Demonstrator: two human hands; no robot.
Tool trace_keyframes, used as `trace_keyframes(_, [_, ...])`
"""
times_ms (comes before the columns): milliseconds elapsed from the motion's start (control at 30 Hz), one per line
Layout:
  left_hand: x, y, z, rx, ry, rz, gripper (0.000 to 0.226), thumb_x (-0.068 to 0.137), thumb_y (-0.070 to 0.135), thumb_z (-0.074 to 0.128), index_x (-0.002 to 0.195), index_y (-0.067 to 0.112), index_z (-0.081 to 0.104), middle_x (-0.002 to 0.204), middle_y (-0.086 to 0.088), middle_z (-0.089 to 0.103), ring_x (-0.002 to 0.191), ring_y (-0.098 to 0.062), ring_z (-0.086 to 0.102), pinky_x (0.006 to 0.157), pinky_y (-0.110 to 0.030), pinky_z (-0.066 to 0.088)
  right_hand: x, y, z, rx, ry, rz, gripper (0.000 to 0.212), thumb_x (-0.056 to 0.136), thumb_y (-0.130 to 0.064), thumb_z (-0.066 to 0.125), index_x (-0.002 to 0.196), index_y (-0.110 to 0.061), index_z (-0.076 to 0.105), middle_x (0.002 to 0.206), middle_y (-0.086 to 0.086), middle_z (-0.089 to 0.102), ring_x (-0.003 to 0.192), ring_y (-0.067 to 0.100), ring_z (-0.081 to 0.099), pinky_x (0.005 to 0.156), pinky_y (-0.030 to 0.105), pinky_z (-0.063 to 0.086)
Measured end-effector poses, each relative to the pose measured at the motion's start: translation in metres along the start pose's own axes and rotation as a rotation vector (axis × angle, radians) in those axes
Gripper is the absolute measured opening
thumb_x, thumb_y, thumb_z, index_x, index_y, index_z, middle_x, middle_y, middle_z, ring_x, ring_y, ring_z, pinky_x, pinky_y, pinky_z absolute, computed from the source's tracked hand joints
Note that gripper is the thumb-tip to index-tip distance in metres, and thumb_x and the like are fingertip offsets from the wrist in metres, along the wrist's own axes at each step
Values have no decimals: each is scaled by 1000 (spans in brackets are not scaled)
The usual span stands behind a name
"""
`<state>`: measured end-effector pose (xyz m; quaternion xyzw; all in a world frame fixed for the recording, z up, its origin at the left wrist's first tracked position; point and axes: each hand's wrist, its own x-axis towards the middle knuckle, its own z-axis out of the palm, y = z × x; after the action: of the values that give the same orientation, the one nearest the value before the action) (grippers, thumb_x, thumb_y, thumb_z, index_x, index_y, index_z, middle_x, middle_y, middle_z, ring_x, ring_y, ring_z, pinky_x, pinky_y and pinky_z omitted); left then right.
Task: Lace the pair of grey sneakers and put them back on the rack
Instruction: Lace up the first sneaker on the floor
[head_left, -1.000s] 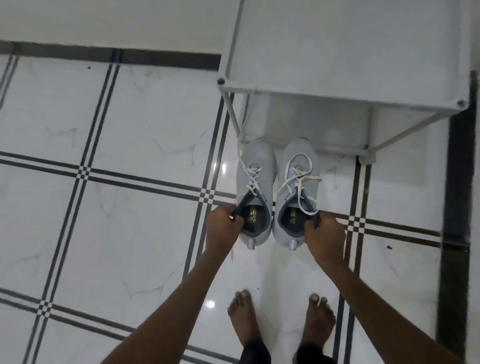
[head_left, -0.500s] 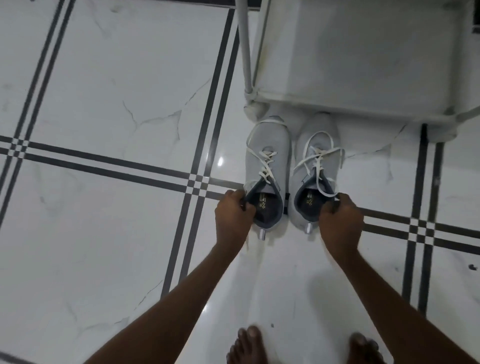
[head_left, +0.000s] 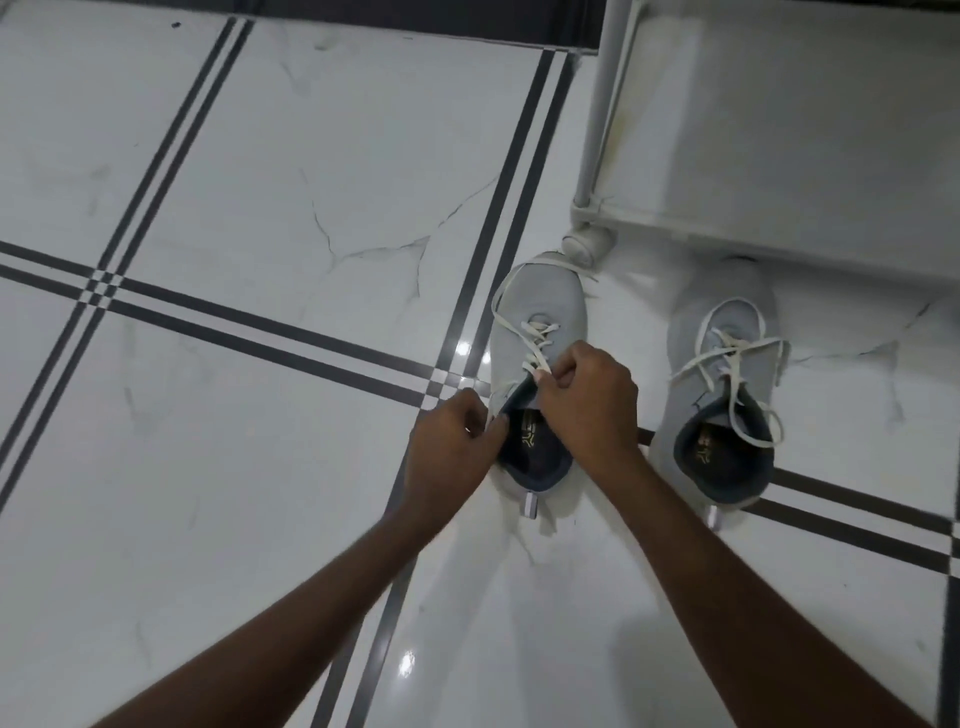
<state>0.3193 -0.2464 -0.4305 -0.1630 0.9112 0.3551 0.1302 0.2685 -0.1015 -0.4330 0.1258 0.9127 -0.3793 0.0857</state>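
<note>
Glossy white marble floor (head_left: 234, 493) — dark stripes

Right hand (head_left: 587, 400) left right sneaker (head_left: 724, 395) (now on left sneaker (head_left: 540, 332)).

Dim, cool, even indoor light, grey cast. Glossy floor (head_left: 218, 467) throws small hot glare spots: one just left of the left sneaker (head_left: 540, 332), one near the bottom centre. Soft shadows under both forearms and below the rack (head_left: 779, 130). Motion blur softens the left hand (head_left: 449, 457). Tile lines bow toward the edges: wide-angle distortion.
</note>
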Motion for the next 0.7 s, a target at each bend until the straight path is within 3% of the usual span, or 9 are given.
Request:
trace_keyframes(67, [12,1,-13,80,-56,85,32,89,43,63,67,20,58,67,4,68,67,-12,65,62,-28,50,10,0,-3,91,-62,62,6,80,-18,70,79,-15,65,72,-10,61,70,10,58,60,21,44])
trace_keyframes(167, [28,9,-35,-30,-213,142,28,94,35,62,71,18,65,74,2,75,73,-9,72,65,-14,49,22,1,-12,300,-147,236,3,78,-14,68,77,-11,69,70,-4,67,70,17,62,67,31,51])
trace_keyframes(267, [40,15,-52,-235,-377,62,21,94,20,63,89,1,68,77,-11,74,75,-27,76,75,-30,60,28,-1,-24,714,-207,458,12,80,-7,60,69,-7,65,61,6,69,61,24,60,62,33,50])
trace_keyframes(367, [49,16,-61,-140,-387,77,18,92,28,65,87,14,74,74,-9,72,63,-19,69,70,-33,58,31,2,-37,929,-167,476,18,91,-5,52,76,-9,60,52,2,58,58,20,58,65,33,51])
trace_keyframes(467, [55,25,-70,-33,-370,97,16,89,31,67,85,20,77,69,-11,64,61,-23,53,55,-24,49,31,7,-46,929,-135,442,24,100,-8,42,89,-8,63,57,4,47,58,21,59,67,33,56])
trace_keyframes(533, [59,34,-74,147,-370,143,13,87,30,71,84,19,78,74,-9,72,65,-27,61,59,-20,46,31,8,-48,894,-114,441,29,102,-10,38,92,-8,66,57,4,46,59,21,62,66,33,57])
trace_keyframes(633, [65,47,-77,408,-383,168,7,84,27,75,82,21,77,63,5,68,61,-10,65,59,-17,43,36,10,-48,874,-76,435,33,101,-9,36,87,-9,66,52,3,45,55,22,65,67,35,57])
trace_keyframes(700, [68,53,-75,507,-366,180,4,83,24,75,82,21,78,55,10,64,58,-6,64,62,-20,45,39,11,-46,883,-76,436,34,102,-11,35,86,-9,65,47,1,44,49,21,65,69,38,58])
